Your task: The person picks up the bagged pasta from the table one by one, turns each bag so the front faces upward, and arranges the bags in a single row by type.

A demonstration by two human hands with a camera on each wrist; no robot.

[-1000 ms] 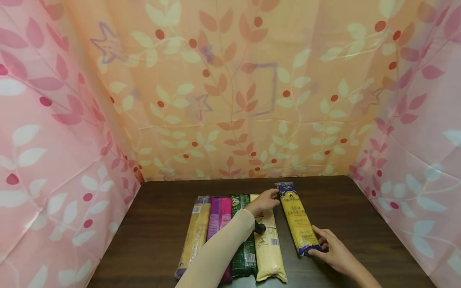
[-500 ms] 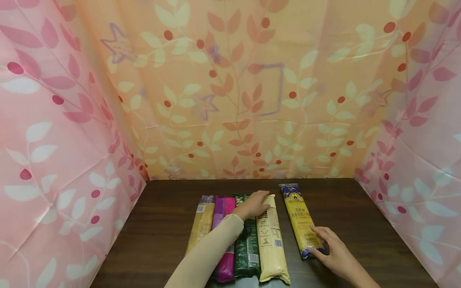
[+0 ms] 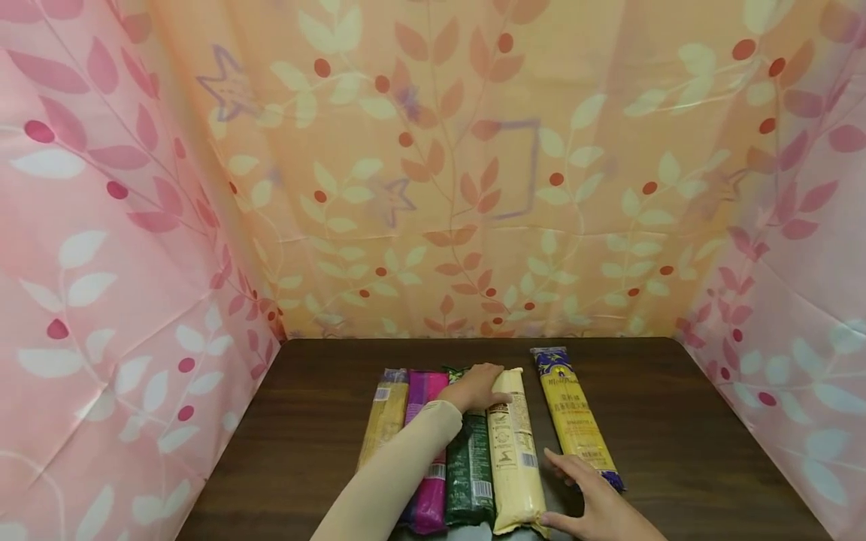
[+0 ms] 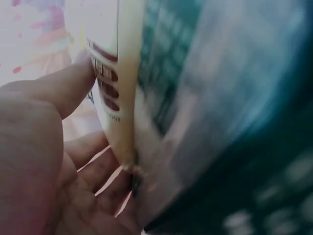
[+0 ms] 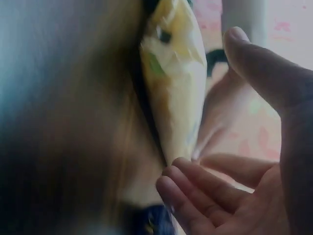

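Note:
A long cream noodle packet [image 3: 516, 458] lies at the right end of a row on the table. My left hand [image 3: 476, 387] holds its far end, thumb on the printed face and fingers round the end, as the left wrist view shows. At the near end is my right hand [image 3: 595, 500], fingers spread, thumb at the packet's bottom corner; contact is hard to tell. The right wrist view shows the cream packet's crimped end just beyond the right fingertips [image 5: 168, 188]. Farther right, a yellow and blue spaghetti packet [image 3: 575, 409] lies slanted, its lower part partly behind the right hand.
Left of the cream packet lie a dark green packet [image 3: 470, 473], a magenta packet [image 3: 426, 503] and a clear packet of pale strands [image 3: 386, 413], partly under the left sleeve [image 3: 399, 473]. Patterned curtains [image 3: 433, 188] enclose the dark wooden table [image 3: 284, 421].
My left hand has gone from the spaghetti packet's top to the cream packet's far end. My right hand has let go of the spaghetti packet and moved left to the cream packet's near end.

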